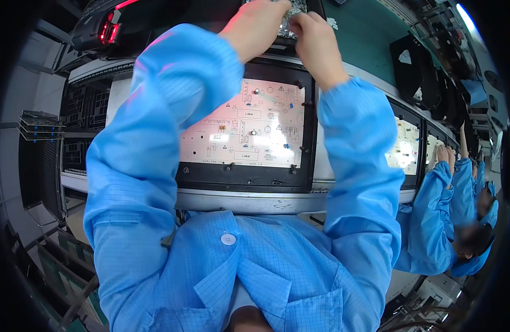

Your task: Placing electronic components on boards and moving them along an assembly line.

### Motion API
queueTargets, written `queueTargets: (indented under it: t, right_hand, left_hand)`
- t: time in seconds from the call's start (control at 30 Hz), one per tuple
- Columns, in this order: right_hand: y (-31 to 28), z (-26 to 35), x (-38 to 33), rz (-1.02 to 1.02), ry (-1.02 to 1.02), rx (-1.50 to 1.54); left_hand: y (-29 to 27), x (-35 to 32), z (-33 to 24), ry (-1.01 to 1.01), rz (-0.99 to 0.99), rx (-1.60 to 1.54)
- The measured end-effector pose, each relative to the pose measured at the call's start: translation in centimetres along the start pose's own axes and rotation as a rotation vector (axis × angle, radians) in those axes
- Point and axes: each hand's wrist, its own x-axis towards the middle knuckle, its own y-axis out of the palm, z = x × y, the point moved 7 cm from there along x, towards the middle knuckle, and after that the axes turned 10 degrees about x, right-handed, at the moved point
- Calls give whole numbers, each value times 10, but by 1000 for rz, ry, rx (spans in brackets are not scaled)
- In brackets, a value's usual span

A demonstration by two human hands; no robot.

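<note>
Both my arms, in blue sleeves, reach forward past a circuit board point(268, 138) to a container of small shiny silver parts point(291, 27) at the top edge. My left hand point(257, 29) is over the container's left side, fingers bent together at the parts. From the right, my right hand point(317, 44) meets it with curled fingertips pinched among the parts. Whatever either hand pinches is too small to make out. The white, printed board lies flat in a black frame point(255, 181) below my wrists, bearing a few small components; my left sleeve covers part of it.
A red-lit black device point(110, 30) stands at the upper left. Stacked boards point(40, 126) sit on a rack at far left. More framed boards point(405, 145) continue along the line rightward, where co-workers in blue point(437, 221) work. Black bins point(412, 69) line the green bench point(365, 41).
</note>
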Motion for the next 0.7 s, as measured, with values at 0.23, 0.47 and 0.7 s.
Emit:
queueTargets:
  t: [0.23, 0.47, 0.7]
  right_hand:
    - [6, 63, -113, 429, 293, 299]
    - [-13, 54, -126, 348, 350, 335]
    - [-23, 4, -132, 259, 684, 335]
  left_hand:
    - [13, -125, -30, -154, 672, -311]
    - [30, -136, -34, -196, 755, -280]
    - [29, -135, -33, -275, 749, -323]
